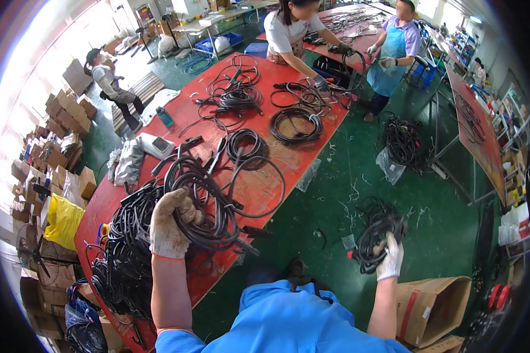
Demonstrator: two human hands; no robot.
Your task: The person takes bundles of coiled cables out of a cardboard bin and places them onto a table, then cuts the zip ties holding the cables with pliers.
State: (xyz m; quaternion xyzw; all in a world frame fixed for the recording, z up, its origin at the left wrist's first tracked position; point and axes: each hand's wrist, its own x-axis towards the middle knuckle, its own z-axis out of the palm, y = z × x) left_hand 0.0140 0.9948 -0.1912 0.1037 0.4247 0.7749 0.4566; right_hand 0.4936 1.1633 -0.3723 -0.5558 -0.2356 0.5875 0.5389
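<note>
My left hand point(172, 222), in a soiled work glove, is closed round a coiled bundle of black cables point(209, 203) over the red table. Connector ends hang from that bundle on its right side. Out to the right, above the green floor, my right hand point(390, 259) in a white glove grips another black cable coil point(376, 238), which has a small red end. A big heap of black cables point(123, 259) lies on the table beside my left forearm. Just beyond the left bundle rests a small round cable coil point(245, 147).
The red table point(294, 176) carries more coils, a white scale point(156, 146) and a green bottle point(164, 117). An open cardboard box point(433, 312) stands right of my right arm. A cable pile point(403, 141) lies on the floor. Two co-workers point(294, 35) point(394, 53) handle cables at the far end.
</note>
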